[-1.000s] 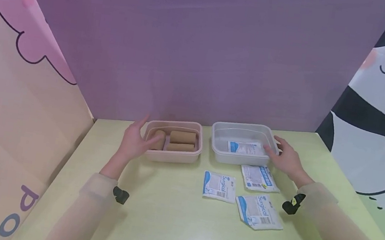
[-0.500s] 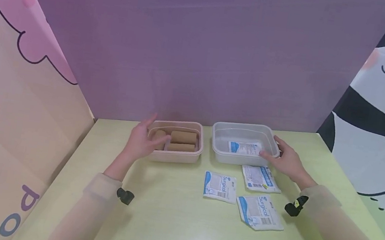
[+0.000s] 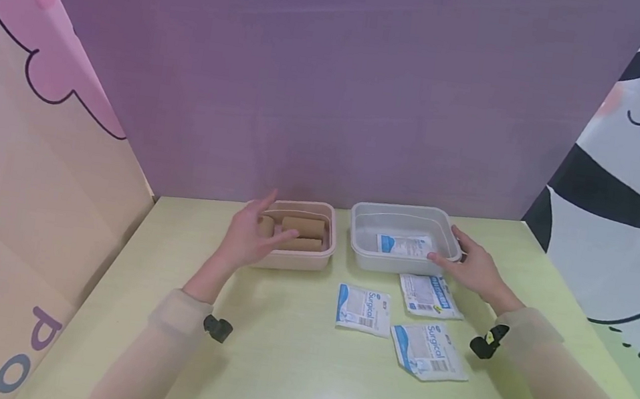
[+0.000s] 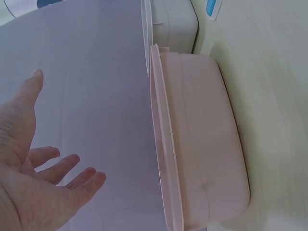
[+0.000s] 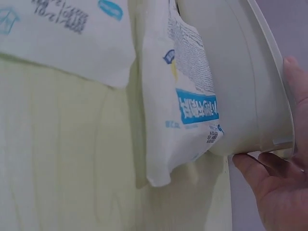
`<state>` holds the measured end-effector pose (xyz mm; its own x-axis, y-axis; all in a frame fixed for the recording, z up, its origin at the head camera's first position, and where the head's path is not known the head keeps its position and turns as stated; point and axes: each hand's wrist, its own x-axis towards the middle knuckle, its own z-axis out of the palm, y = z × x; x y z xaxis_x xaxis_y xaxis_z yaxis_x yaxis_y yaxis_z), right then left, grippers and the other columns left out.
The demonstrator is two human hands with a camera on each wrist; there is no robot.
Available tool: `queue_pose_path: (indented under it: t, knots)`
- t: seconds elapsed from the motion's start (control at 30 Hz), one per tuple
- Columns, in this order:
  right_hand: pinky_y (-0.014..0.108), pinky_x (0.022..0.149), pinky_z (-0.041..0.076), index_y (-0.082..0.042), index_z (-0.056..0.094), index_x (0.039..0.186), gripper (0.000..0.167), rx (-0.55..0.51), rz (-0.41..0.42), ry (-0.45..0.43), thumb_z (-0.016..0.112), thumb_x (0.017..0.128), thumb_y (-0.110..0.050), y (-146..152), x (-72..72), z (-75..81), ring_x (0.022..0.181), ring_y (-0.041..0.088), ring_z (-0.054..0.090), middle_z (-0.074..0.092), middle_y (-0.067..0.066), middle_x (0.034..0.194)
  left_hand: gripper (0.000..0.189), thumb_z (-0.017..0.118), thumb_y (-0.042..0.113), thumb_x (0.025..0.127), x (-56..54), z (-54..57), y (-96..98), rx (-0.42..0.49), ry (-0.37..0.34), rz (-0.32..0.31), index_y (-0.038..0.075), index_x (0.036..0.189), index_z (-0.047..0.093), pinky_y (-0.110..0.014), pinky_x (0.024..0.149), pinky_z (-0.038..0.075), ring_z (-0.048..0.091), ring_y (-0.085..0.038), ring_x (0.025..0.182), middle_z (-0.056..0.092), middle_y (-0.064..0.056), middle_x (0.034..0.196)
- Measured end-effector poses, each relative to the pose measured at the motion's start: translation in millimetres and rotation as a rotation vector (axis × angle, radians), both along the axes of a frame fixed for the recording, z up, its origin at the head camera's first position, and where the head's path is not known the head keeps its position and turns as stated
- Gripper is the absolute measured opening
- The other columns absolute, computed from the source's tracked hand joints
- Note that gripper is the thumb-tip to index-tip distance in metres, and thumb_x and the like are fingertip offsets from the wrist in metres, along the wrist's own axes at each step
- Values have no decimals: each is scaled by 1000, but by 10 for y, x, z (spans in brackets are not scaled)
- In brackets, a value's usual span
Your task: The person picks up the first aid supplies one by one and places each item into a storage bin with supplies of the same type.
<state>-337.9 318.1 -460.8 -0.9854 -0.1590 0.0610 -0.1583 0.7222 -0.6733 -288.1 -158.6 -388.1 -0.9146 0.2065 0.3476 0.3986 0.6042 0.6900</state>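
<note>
Head view: a light yellow counter (image 3: 274,362) meets a purple backdrop (image 3: 336,80) along its back edge, and two bins stand close to that edge. The pink bin (image 3: 295,262), left of the middle, contains brown rolls (image 3: 303,227); three show, one partly covered by the left hand (image 3: 248,237). That hand is raised at the bin's left end with its grip slack, fingers spread; the left wrist view shows it apart from the rim.

Nearer the counter's back right corner, the white bin (image 3: 396,264) has a packet (image 3: 405,245) lying inside. The right hand (image 3: 472,263) has its grip on the right end of this bin, thumb at the front of the rim and fingers around the far side.

Three more white-and-blue packets lie on the counter in front of the white bin: the rear packet (image 3: 430,296) just before its front wall, the left packet (image 3: 363,310) farther from the counter's right edge, and the front packet (image 3: 429,351), printed "Surgical", nearest the front edge.
</note>
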Motion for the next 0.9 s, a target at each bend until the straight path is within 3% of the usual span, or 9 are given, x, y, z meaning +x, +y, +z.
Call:
queue_pose_path:
  t: [0.07, 0.13, 0.2, 0.27, 0.33, 0.37, 0.43, 0.47, 0.9]
  knots:
    - [71, 117, 41, -10, 9, 172, 108, 6, 3, -8, 72, 98, -57, -8, 1, 0, 150, 57, 39, 30, 30, 171, 94, 85, 35, 92, 0, -15, 28, 4, 38, -14, -3, 162, 36, -59, 121, 43, 47, -43, 149, 56, -25, 155]
    - [71, 117, 41, -10, 8, 172, 109, 10, 5, -14, 71, 98, -58, -13, 5, 2, 150, 57, 39, 29, 30, 171, 92, 87, 31, 90, -8, -37, 60, 2, 87, -30, -7, 159, 39, -55, 117, 46, 60, -41, 129, 72, -27, 123]
    - [71, 117, 40, -9, 7, 172, 110, 13, 8, -20, 71, 98, -58, -11, 5, 0, 150, 57, 39, 28, 31, 171, 90, 88, 27, 89, -9, -46, 104, -8, 134, -43, -9, 157, 41, -48, 100, 53, 62, -38, 95, 68, -26, 86]
    - [71, 117, 39, -8, 6, 172, 110, 15, 10, -22, 71, 98, -58, -4, 4, -1, 151, 58, 37, 27, 31, 171, 90, 89, 28, 89, 3, -32, 171, -22, 141, -51, -8, 157, 43, -43, 83, 53, 55, -34, 77, 66, -23, 80]
    - [71, 117, 39, -8, 6, 172, 110, 13, 12, -19, 71, 98, -57, 6, 1, -4, 151, 58, 37, 27, 31, 171, 91, 89, 31, 89, 36, 13, 258, -16, 105, -61, -4, 159, 42, -41, 79, 56, 66, -34, 82, 75, -24, 111]
    - [71, 118, 39, -9, 6, 172, 109, 10, 13, -17, 71, 98, -57, 10, -1, -5, 152, 57, 36, 27, 31, 171, 92, 89, 33, 88, 55, 40, 306, -14, 79, -62, -2, 160, 42, -42, 85, 60, 72, -34, 97, 72, -23, 130]
    - [71, 118, 39, -9, 6, 172, 109, 9, 14, -14, 71, 98, -56, 16, -5, -5, 152, 57, 36, 27, 31, 171, 93, 88, 38, 88, 88, 91, 407, -6, 23, -64, 5, 162, 42, -47, 102, 60, 69, -36, 128, 52, -13, 163]
    - [72, 117, 39, -8, 6, 172, 110, 12, 14, -15, 71, 98, -57, 21, -6, -4, 152, 58, 36, 27, 31, 171, 93, 88, 38, 88, 100, 111, 456, -4, 8, -74, 6, 163, 42, -50, 111, 55, 60, -37, 141, 46, -10, 168]
    - [70, 120, 37, -8, 4, 172, 110, -11, 14, -38, 70, 99, -56, 4, -5, 16, 154, 57, 33, 23, 30, 173, 95, 88, 39, 88, 99, -25, 932, -53, -36, -172, 5, 163, 40, -51, 124, 42, 46, -32, 154, 47, -15, 166]
